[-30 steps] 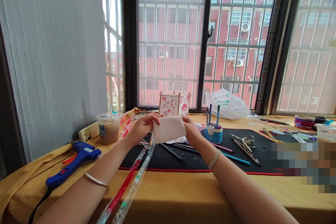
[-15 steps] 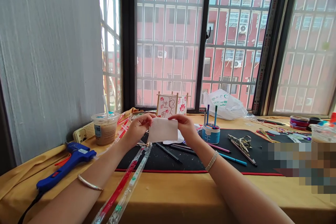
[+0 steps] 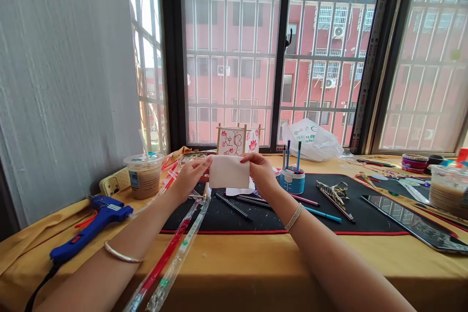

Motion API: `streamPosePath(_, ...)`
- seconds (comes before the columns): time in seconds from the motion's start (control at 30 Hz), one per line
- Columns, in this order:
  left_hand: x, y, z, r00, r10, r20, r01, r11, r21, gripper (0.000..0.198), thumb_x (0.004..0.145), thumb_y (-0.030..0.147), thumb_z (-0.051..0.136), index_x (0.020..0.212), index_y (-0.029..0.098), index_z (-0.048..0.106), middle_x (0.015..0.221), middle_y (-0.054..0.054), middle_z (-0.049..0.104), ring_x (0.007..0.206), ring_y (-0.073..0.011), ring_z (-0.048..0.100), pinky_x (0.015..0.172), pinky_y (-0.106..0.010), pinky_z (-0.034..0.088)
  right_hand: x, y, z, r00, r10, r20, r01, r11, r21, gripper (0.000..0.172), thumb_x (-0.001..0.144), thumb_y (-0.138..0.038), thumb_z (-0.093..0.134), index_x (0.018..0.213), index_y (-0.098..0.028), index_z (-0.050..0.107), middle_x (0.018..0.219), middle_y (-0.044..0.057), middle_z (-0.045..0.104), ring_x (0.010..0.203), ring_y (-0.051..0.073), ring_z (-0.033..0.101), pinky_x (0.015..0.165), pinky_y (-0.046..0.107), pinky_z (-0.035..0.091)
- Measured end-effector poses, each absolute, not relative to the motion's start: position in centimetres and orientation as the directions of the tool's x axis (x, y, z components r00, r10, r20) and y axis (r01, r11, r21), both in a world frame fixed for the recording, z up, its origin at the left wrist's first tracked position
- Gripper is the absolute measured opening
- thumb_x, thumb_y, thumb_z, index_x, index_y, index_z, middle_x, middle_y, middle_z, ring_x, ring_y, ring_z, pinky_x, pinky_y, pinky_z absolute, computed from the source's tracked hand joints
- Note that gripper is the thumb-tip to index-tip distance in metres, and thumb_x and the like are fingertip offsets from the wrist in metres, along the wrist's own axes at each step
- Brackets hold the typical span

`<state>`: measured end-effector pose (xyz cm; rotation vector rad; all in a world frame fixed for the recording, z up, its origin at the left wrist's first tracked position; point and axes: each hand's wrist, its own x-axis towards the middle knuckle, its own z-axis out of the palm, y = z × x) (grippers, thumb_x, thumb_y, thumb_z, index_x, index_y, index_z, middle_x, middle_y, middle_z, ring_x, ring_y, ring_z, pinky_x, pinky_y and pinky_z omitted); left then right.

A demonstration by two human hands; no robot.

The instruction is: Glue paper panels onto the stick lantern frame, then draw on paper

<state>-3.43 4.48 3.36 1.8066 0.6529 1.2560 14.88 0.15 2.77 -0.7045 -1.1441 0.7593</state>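
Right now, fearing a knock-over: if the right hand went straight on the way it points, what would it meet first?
Past the white paper it pinches, the right hand would probably meet the small painted lantern standing just behind; how far behind is hard to judge from this view.

Desk (image 3: 256, 263): glue gun (image 3: 91, 226) far left; drink cup (image 3: 144, 175) behind it; pen holder (image 3: 292, 180) on mat (image 3: 365, 214), centre; plastic bag (image 3: 310, 140) behind; phone (image 3: 413, 224) right.

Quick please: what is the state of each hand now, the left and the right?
Left hand: closed, pinching the left edge of the white paper.
Right hand: closed, pinching the right edge of the same paper.
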Motion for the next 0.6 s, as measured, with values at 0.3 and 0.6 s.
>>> streamPosePath(0.3,-3.2,4.9,2.7,0.323,0.797,0.51,-0.005,-0.537,0.843,0.042,0.06,0.05,0.073,0.081,0.015,0.068,0.082,-0.004,0.067,0.076,-0.0182,0.062,0.061,-0.028,0.055,15.0,0.9,1.9,0.241,0.847,0.473,-0.169,0.517,-0.839,0.007,0.053,-0.019,0.053,0.058,-0.019,0.058,0.065,-0.003,0.056,0.068,0.014,0.047,0.064,0.026,0.036)
streamPosePath(0.6,-3.1,5.1,2.7,0.285,0.801,0.527,-0.012,-0.547,0.837,0.047,0.058,0.054,0.072,0.083,0.015,0.064,0.081,-0.003,0.067,0.073,-0.0172,0.062,0.059,-0.028,0.056,14.9,1.4,1.7,0.218,0.862,0.457,-0.254,0.502,-0.827,0.011,0.058,-0.025,0.056,0.068,-0.019,0.059,0.072,-0.001,0.06,0.074,0.014,0.053,0.068,0.026,0.042)
